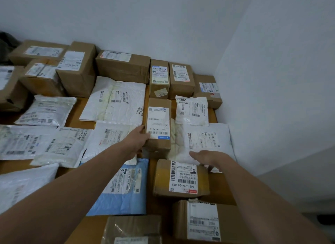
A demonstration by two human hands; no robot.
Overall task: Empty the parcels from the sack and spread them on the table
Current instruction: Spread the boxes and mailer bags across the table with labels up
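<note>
Parcels (123, 67) are lying label-up across the table (73, 115), no sack showing, as we are gripping a narrow brown box (158, 124) in our left hand (138, 140), likely seating it in a gap, and holding our right hand (208, 157) open, fingers straight, over the white mailer (206, 138) beside it.

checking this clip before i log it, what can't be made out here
Head view only.
Sack: not in frame.
Left hand: fingertips hidden behind the tall brown box it grips.
Right hand: contact with the white mailer unclear.
Blue mailer: corner covered by the left forearm.
Bottom parcel: cut off by the lower edge, blurred.
Most label print: too small.
</note>
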